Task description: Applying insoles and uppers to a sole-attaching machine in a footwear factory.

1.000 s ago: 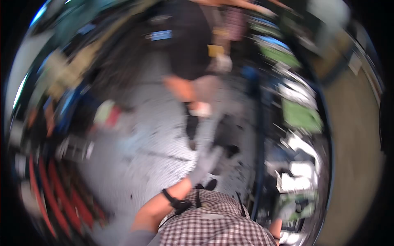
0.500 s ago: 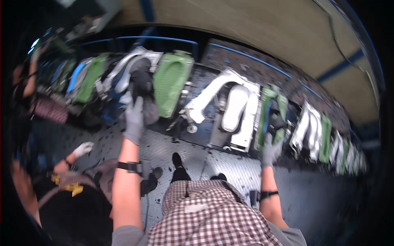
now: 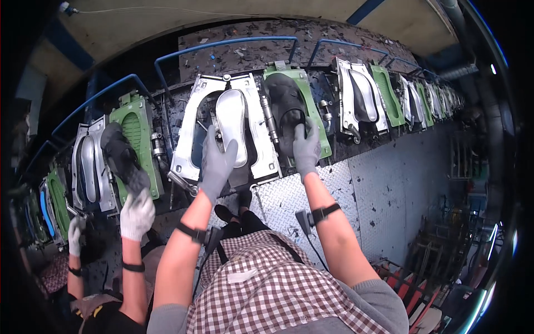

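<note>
A black open-heeled shoe [image 3: 285, 94] lies in a green mould half [image 3: 305, 83], its heel end toward me. My right hand [image 3: 307, 150], in a grey glove, grips that heel end, fingers at the shoe's opening. My left hand [image 3: 218, 164], also gloved in grey, is open and holds nothing, thumb apart from the fingers. It hovers at the near end of a silver foot-shaped last [image 3: 231, 119], which lies within a silver mould frame [image 3: 192, 111]. Whether the left fingertips touch the metal cannot be made out.
At left a co-worker's white-gloved hand [image 3: 137, 214] holds another black shoe [image 3: 123, 153] over a green mould [image 3: 146, 128]. More silver moulds [image 3: 361, 94] line the bench rightward. Blue rails [image 3: 233, 42] run behind; metal floor plates [image 3: 328, 195] lie below.
My view has swung along the row of moulds. My left hand has let go of the dark shoe it held. My right hand is still at a black shoe in a green mould.
</note>
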